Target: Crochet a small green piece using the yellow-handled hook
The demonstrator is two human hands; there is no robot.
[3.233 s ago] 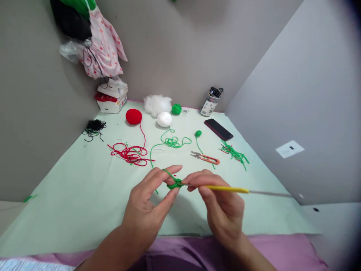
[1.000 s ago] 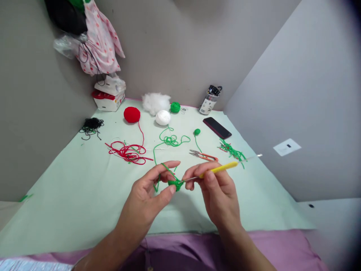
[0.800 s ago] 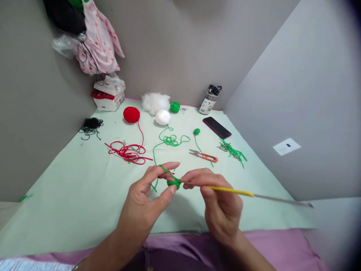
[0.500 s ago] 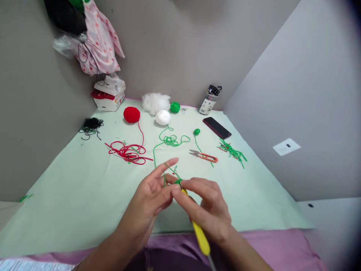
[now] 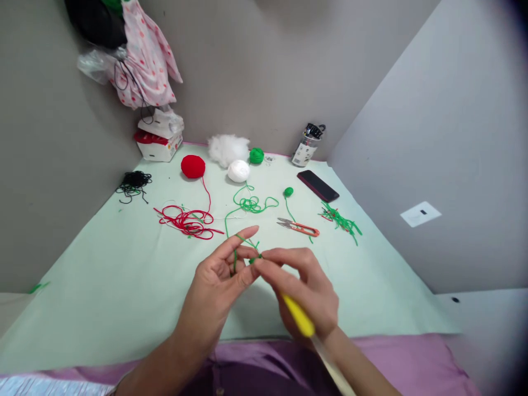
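Observation:
My left hand pinches a small green crochet piece between thumb and fingers, with green yarn running over its raised index finger. My right hand grips a crochet hook with a yellow handle; the handle points back toward my body and the tip is hidden at the green piece. The two hands touch at the fingertips above the pale green table cover. The green strand leads away to a loose green tangle on the table.
Orange thread snips lie just beyond my hands. Farther back are a red yarn ball with a red tangle, a white ball, white stuffing, green balls, a phone, a jar, black thread and green scraps.
My right hand has swung the hook round: its handle pointed out to the right a second ago and now points back toward me. The left hand stays pinched on the green piece.

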